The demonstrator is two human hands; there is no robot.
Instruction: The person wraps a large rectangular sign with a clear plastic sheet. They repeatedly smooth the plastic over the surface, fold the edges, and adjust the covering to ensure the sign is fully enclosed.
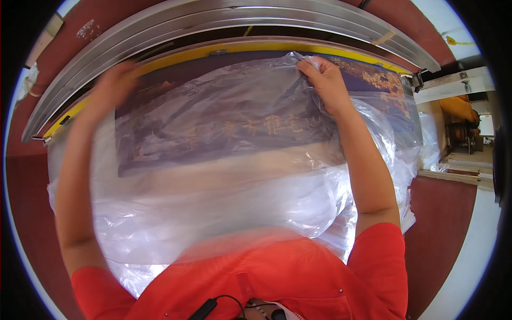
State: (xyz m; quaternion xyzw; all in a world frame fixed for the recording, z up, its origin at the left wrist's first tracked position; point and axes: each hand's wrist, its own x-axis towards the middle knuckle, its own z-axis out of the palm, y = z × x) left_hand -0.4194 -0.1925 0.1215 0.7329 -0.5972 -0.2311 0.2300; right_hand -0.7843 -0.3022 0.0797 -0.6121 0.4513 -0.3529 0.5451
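My right hand (pixel 328 84) is closed, pinching the edge of a thin clear plastic sheet (pixel 224 197) between thumb and fingers near the far side. The sheet spreads wrinkled toward my red shirt. Beneath it shows a dark purple printed panel (pixel 224 125) with gold lettering and a gold tree-like pattern at the right end; its material I cannot make out. My left hand (pixel 114 85) is raised near the panel's far left corner, smeared by motion. Whether its fingers hold anything cannot be seen.
A yellow bar (pixel 266 46) runs along the far edge, with a curved-looking silver metal rail (pixel 234 18) beyond it. White framework (pixel 456 85) stands at the right, and more bunched clear plastic (pixel 429 141) hangs there. The floor (pixel 442 229) is dark red.
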